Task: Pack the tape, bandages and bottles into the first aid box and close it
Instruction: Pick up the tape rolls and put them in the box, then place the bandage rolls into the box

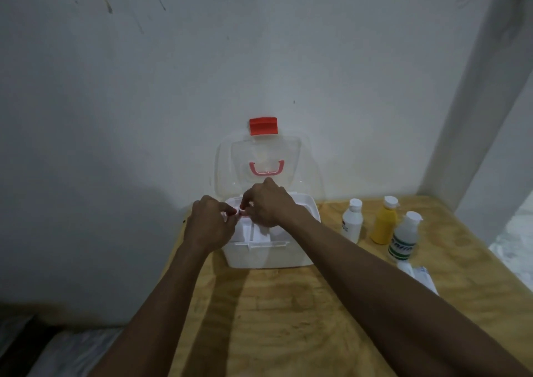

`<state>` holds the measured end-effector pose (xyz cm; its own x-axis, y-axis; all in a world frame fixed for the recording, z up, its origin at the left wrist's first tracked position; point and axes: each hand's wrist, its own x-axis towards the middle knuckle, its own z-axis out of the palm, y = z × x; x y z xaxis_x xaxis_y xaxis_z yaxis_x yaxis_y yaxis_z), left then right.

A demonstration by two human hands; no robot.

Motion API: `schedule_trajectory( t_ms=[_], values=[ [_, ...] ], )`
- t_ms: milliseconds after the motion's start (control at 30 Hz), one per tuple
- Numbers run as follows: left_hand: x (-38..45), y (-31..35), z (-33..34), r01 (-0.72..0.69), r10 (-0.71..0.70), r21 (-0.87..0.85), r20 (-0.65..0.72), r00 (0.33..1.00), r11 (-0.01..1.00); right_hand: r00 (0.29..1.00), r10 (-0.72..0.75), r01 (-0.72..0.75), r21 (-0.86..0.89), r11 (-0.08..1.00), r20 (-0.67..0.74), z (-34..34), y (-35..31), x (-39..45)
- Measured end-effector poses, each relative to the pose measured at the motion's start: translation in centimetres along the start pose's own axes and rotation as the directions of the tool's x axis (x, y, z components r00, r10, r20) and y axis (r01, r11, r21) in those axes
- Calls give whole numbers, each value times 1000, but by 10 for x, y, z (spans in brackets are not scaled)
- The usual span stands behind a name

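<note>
The white first aid box (268, 257) stands on the wooden table with its clear lid (259, 157) upright against the wall, red latch on top. Both hands are over the box's left rear part. My left hand (209, 223) and my right hand (266, 203) together pinch a small round thing with a red rim (242, 213), probably the tape roll; most of it is hidden by the fingers. Three bottles stand to the right of the box: a white one (351, 221), a yellow one (385, 222) and a clear one with green print (403, 236). A white bandage packet (419, 275) lies in front of them.
The wooden table (288, 313) abuts a white wall behind and a white pillar (473, 117) at the right. The table's left edge runs close to the box; beyond it the floor is dark. Inside the box a white divider tray (259, 236) shows.
</note>
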<state>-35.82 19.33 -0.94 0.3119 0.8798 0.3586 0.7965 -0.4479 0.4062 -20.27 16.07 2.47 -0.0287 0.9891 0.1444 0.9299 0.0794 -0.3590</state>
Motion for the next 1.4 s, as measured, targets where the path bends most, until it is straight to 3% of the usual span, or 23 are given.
schedule_trajectory(
  t_ms=[167,400,500,633,767,900,1033,1100,1167,1400],
  values=[
    [-26,26,-19,42,-48,-42,-138,989,998,993,5,15,163,986,-119,-38,5,-42],
    [-84,105,-25,-162,77,-301,-276,958,940,954,160,-92,260,961,-254,-78,58,-141],
    [-111,140,-9,-143,68,-435,-183,981,889,913,305,-231,274,934,-272,-86,91,-192],
    [-132,175,30,-115,138,-378,34,990,919,816,515,-461,239,854,-264,-77,127,-239],
    [-131,196,72,103,-36,-267,245,969,958,778,611,-581,205,788,-145,-51,127,-254],
    [-124,210,87,193,-137,-156,309,941,969,818,569,-549,182,816,-81,-31,115,-251],
    [-116,216,85,211,-167,-91,356,920,973,861,509,-509,-69,858,-23,-22,111,-244],
    [-113,212,84,211,-167,-74,386,907,975,856,517,-517,-54,854,-9,-20,108,-242],
    [-113,205,80,207,-155,-91,398,904,974,848,529,-529,9,848,14,-21,102,-242],
    [-129,178,57,166,-89,-211,335,938,963,888,460,-460,-117,880,-31,-34,86,-246]
  ],
)
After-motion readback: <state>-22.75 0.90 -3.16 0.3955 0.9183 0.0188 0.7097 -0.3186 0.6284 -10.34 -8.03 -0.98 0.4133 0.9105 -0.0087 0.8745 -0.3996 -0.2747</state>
